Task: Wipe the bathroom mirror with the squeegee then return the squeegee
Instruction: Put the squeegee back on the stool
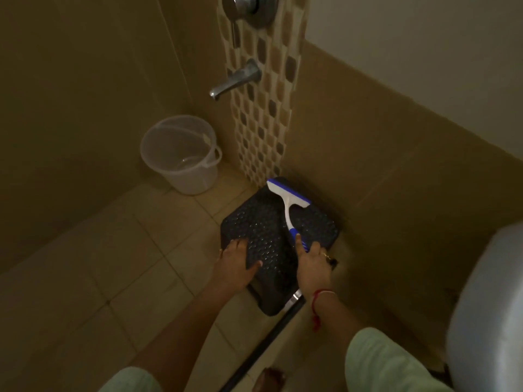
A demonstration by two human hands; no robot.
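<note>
A white and blue squeegee [288, 203] lies across the top of a black perforated plastic stool [266, 236] in the tiled corner, its blade toward the wall. My right hand [312, 264] holds the blue end of its handle, index finger stretched along it. My left hand [236, 264] rests flat on the stool's near left edge, fingers spread, holding nothing. No mirror is in view.
A translucent bucket [181, 157] stands on the floor to the left, under a metal wall tap [235, 80]. A white toilet tank [486, 312] fills the right edge. A dark pole [263, 343] lies on the floor tiles below the stool.
</note>
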